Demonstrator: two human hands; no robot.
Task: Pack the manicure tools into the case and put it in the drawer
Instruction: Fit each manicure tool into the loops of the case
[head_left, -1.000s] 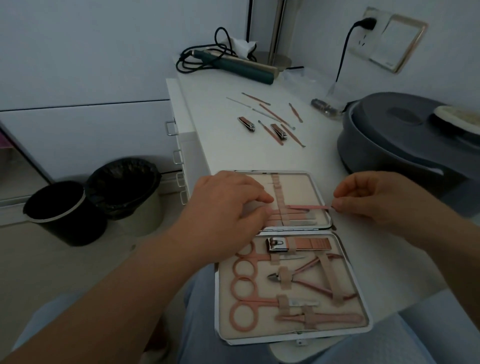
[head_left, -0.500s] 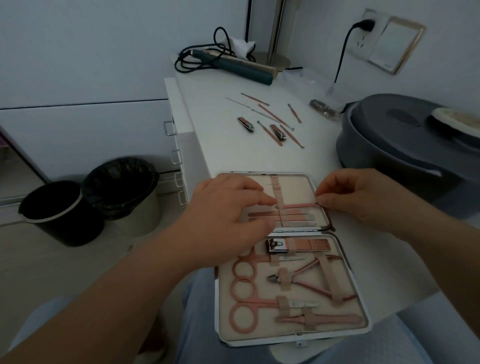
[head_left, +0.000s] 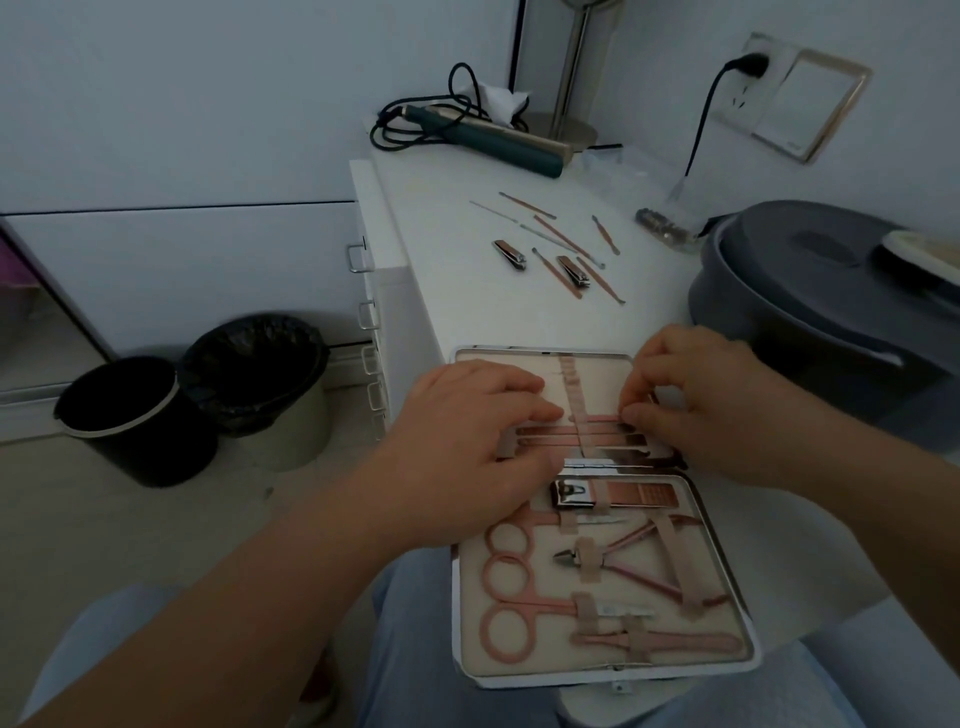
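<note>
The open manicure case (head_left: 602, 670) lies on the edge of the white desk (head_left: 467, 291), both hands over its far half. The left hand (head_left: 467, 441) rests flat on the left part of that half, fingers together, tips touching the pink tools by the elastic strap (head_left: 574, 395). The right hand (head_left: 711, 405) pinches the end of a slim pink tool (head_left: 597, 419) lying across the strap, just between the two hands. Below the hands, the near half holds a nail clipper (head_left: 576, 492), nippers (head_left: 623, 558), scissors (head_left: 519, 613) and tweezers (head_left: 675, 642) under straps. Well beyond the hands, two loose clippers (head_left: 510, 254) and several thin loose sticks (head_left: 558, 234) lie on the desk, with a hair straightener (head_left: 493, 140) farther back
</note>
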